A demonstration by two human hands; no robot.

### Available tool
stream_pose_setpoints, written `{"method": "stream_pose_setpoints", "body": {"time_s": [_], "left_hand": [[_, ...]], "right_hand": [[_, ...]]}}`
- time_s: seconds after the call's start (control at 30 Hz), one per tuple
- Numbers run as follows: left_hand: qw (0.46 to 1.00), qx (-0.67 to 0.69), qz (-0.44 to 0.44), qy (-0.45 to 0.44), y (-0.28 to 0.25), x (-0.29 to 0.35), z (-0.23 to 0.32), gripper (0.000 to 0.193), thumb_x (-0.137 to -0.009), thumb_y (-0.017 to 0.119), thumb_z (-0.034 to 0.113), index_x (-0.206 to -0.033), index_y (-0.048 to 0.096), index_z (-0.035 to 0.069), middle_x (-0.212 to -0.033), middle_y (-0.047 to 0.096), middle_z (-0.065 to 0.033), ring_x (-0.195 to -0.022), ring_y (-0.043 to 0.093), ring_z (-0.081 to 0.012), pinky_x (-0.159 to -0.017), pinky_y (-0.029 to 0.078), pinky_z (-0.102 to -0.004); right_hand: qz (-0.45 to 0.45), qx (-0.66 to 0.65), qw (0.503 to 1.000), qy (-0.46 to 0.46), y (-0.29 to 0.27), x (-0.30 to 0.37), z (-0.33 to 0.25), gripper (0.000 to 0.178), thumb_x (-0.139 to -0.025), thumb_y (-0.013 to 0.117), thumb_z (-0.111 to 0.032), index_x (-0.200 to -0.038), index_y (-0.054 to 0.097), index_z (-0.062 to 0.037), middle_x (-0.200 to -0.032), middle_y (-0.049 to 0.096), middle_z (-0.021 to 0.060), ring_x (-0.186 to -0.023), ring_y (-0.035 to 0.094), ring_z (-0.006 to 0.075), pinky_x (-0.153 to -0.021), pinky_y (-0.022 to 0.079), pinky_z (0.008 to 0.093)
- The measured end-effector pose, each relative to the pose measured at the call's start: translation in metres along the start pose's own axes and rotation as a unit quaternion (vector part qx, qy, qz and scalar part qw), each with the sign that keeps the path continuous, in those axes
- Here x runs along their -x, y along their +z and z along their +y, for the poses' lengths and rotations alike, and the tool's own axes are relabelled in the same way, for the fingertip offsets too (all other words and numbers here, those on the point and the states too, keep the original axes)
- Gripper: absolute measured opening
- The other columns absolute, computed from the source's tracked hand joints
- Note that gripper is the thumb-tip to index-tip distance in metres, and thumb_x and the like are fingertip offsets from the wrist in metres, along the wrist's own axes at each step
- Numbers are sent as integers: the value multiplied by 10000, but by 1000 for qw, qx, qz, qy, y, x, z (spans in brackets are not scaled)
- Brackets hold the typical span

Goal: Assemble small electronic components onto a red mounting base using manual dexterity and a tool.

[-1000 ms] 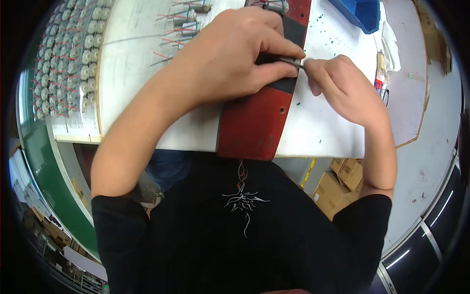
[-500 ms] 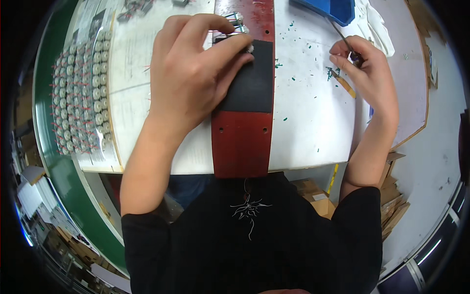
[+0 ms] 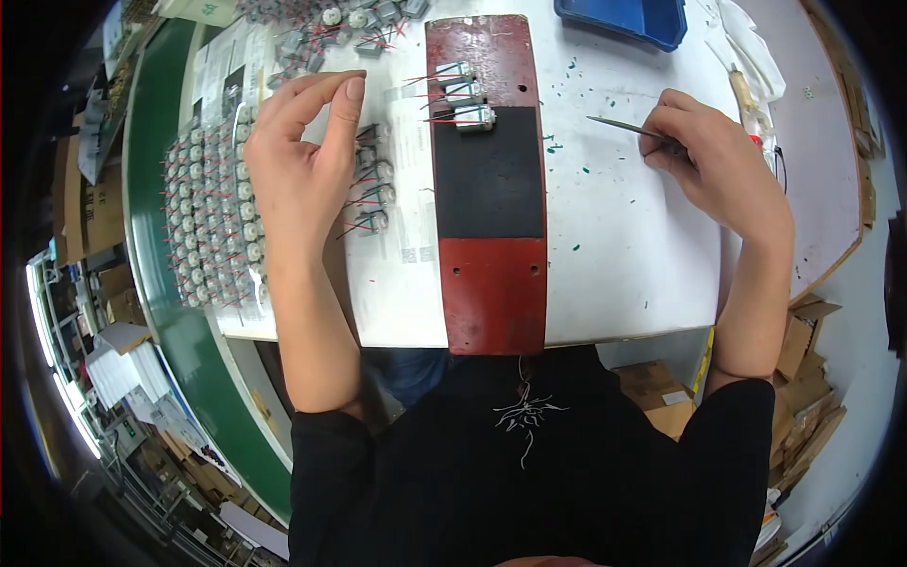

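Note:
My left hand [image 3: 307, 142] hovers above the table left of the red board, its thumb and forefinger tips together with nothing visible between them. Three small motors [image 3: 474, 118] with red and black wires lie in a column on the upper part of the red board [image 3: 493, 298], the nearest one at the top edge of the black pad [image 3: 489, 180]. Right of the board, my right hand [image 3: 709, 156] grips thin pointed tweezers [image 3: 619, 124], tip toward the board. Its fingers hide the tweezers' other end. Beside my left wrist stand several more motors [image 3: 380, 194].
Rows of motors [image 3: 213, 213] fill the table's left side, and a loose pile [image 3: 326, 38] lies at the back left. A blue bin [image 3: 624, 24] and a white cloth [image 3: 751, 52] are at the back right. Small green scraps [image 3: 586, 171] dot the white tabletop [image 3: 624, 274].
My left hand has left the motors on the board and moved left. My right hand has turned the tweezers so the tip points left. The view has shifted, showing more of the back.

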State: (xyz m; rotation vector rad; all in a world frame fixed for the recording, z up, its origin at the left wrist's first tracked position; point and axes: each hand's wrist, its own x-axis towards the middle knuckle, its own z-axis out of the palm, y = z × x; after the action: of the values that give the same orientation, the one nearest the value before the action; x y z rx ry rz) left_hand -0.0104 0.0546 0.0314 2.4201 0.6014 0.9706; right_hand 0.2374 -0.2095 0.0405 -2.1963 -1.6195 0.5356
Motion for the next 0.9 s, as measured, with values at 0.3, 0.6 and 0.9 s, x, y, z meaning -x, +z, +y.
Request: {"method": "stream_pose_setpoints", "body": {"time_s": [0.3,0.6,0.9], "left_hand": [[979,-162,-122,-17,-4,-37,1,258,-962,719,300,-1046,793,68,-937,752,-156,-825,708,-344,-725,555,-400],[942,-214,-235,-110,11,-62,-10,352,-936,716,393,-929,777,46,-809,732,-187,-802,715,-393,-724,558,-447],[962,-209,-173,-13,-2,-50,-21,233,-846,755,173,-996,716,0,-820,733,-171,-741,719,-338,-718,576,-393]], "right_hand": [[134,-52,987,-73,13,-10,-7,104,-942,666,25,-1033,620,5,-922,604,88,-766,571,201,-710,478,307],[118,-141,982,-37,8,-9,-12,114,-956,691,-5,-1067,677,18,-963,687,55,-809,611,110,-746,505,245],[163,-222,960,-46,14,-9,-18,179,-936,763,-85,-1089,716,-5,-937,735,30,-810,668,75,-731,535,213]]}}
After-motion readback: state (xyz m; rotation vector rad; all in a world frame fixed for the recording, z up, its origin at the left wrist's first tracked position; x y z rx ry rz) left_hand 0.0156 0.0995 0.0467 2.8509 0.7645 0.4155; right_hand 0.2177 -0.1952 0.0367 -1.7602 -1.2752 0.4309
